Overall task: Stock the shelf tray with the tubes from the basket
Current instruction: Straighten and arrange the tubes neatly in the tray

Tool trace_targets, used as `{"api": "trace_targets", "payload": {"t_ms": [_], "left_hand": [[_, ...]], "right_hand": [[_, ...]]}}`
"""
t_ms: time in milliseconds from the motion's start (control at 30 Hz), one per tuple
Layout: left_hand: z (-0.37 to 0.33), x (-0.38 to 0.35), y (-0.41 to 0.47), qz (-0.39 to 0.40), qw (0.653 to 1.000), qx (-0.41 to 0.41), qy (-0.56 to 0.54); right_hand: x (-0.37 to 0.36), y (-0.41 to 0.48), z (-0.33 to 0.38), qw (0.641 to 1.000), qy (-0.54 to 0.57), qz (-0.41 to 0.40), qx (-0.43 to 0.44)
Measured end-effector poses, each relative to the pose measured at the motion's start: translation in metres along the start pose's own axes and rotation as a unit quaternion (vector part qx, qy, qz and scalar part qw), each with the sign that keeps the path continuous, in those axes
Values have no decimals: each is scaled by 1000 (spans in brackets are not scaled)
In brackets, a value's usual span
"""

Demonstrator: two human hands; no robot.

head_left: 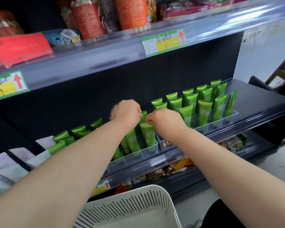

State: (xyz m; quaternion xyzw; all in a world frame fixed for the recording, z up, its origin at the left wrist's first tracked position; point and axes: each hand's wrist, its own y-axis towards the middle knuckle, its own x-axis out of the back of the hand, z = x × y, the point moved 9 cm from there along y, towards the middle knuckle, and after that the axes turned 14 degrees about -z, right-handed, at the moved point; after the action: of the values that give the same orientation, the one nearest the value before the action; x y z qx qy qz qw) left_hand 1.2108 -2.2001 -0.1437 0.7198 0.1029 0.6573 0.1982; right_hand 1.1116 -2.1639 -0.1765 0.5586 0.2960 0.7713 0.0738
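Both hands meet over the middle of the shelf [262, 111]: the left hand [125, 111] and the right hand [165, 118], fingers curled, each pinch the flat top edge of one green tube [143, 115] held between them. It stands upright just behind a front-row tube [148, 136] in the clear tray [133, 159]. More green tubes fill the compartments on either side, and those of the neighbouring tray [216, 125] to the right. A white slotted basket [155, 190] sits low, beneath the forearms.
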Motion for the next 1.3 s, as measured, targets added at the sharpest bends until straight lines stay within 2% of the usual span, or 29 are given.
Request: {"api": "trace_targets", "payload": {"t_ms": [167,333,533,833,1100,1300], "left_hand": [[-7,-7,-2,25,1000,-9,-10],[4,-2,1,18,998,13,-55],[27,15,16,-48,993,65,-89],[33,-15,33,11,999,38,-5],[13,-17,48,-36,999,3,-25],[13,-22,44,-11,998,19,-63]], "right_hand": [[13,1,-5,999,-5,-35,6],[24,2,-11,997,-4,-79,-6],[32,12,-10,992,-18,-122,-11],[18,27,-20,998,-19,-53,-18],[14,27,-28,999,-16,-32,-23],[16,28,-25,999,-1,-35,-24]]}}
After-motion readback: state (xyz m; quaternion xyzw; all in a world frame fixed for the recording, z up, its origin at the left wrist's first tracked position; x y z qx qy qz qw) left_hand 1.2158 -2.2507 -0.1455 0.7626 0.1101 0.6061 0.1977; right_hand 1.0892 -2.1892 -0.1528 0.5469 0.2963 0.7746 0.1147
